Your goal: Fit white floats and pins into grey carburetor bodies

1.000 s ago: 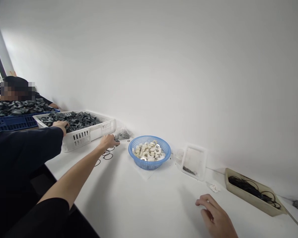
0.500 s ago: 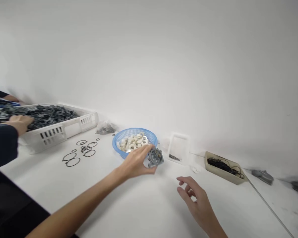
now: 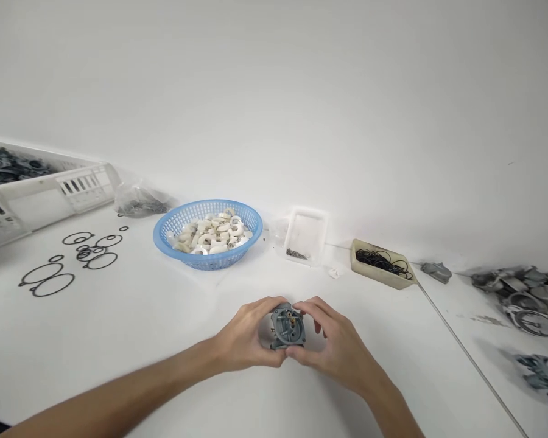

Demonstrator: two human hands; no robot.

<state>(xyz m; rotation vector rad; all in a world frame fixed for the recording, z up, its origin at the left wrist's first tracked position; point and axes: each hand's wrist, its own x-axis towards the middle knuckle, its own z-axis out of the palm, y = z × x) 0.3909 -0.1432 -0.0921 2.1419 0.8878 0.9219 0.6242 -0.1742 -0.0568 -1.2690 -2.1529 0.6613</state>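
A grey metal carburetor body [image 3: 287,327] with small brass parts inside its round opening is held above the white table. My left hand [image 3: 251,333] grips it from the left, fingers over the top and thumb below. From the right, my right hand [image 3: 331,337] closes on the same part, its thumb at the lower edge and fingertips at the upper edge. Beyond my hands, a blue basket [image 3: 164,234] holds many white C-shaped plastic pieces [image 3: 217,231]. A small white tray [image 3: 317,234] behind has thin metal pins [image 3: 296,253] in it.
Black rubber rings [image 3: 52,285] lie at left, near a white crate [image 3: 45,198] of grey parts and a plastic bag [image 3: 139,198]. A beige bin [image 3: 379,277] holds black rings. Grey castings [image 3: 525,289] pile at right, with another carburetor body [image 3: 545,377] nearer.
My right hand has come over to the carburetor body and now touches it together with my left. The view has shifted right, and the other person's arm at the crate has left it.
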